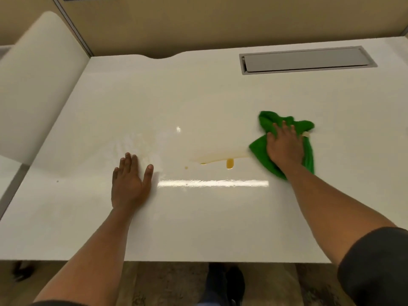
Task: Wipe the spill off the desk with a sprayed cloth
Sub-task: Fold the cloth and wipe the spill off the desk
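Observation:
A green cloth [306,151] lies crumpled on the white desk [198,228] at the right. My right hand [283,146] presses flat on top of it, fingers spread over the fabric. Just left of the cloth is a yellow-orange spill [229,163]: a small puddle, a thin smear running toward the cloth, and a tiny drop further left. My left hand [130,182] rests palm-down on the desk, left of the spill, holding nothing. A faint wet sheen shows on the surface beyond its fingers.
A grey cable hatch [306,60] is set into the desk at the back right. A white curved divider panel [33,85] stands along the left side. Beige partition walls close the back. The desk's front edge is near me, with floor and a dark shoe below.

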{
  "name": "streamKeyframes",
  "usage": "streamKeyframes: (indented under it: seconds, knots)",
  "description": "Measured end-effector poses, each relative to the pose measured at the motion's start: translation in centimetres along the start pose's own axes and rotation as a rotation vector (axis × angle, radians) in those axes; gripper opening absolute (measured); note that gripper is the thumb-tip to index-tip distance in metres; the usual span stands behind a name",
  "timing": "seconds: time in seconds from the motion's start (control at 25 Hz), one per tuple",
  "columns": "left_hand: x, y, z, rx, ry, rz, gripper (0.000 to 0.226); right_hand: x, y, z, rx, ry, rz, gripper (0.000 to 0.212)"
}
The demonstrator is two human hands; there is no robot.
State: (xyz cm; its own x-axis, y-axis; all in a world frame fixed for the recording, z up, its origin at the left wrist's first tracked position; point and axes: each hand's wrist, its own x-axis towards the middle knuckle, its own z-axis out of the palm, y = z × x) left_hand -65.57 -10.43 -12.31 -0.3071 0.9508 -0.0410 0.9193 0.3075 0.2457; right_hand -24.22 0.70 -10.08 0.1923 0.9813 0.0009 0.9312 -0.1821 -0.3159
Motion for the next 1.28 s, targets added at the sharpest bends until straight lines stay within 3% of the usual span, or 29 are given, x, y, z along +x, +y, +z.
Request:
streamKeyframes:
  seconds: [0.32, 0.56, 0.76, 1.12, 1.28]
  knots:
    - [-0.1, 0.1, -0.1, -0.162, 0.074, -0.01, 0.074, -7.5, -19.2, 5.9, 0.036, -0.238, -0.553, 0.051]
    - [-0.4, 0.0, -0.4, -0.223, 0.092, -0.005, 0.073, -11.0, -18.9, 6.5, -0.044, -0.317, -0.75, 0.052]
    - [-0.5, 0.1, -0.1, -0.128, 0.112, 0.047, 0.082, -6.9, -10.7, 3.6, -0.047, -0.19, -0.546, 0.049]
    - [-0.4, 0.2, -0.1, -0.066, 0.122, 0.085, 0.07, -3.4, 10.1, -3.4, 0.032, -0.029, -0.159, 0.052]
    - [-0.3, 0.2, -0.2, -0.044, 0.122, 0.074, 0.074, -6.1, 13.3, -3.9, 0.103, 0.105, 0.001, 0.046]
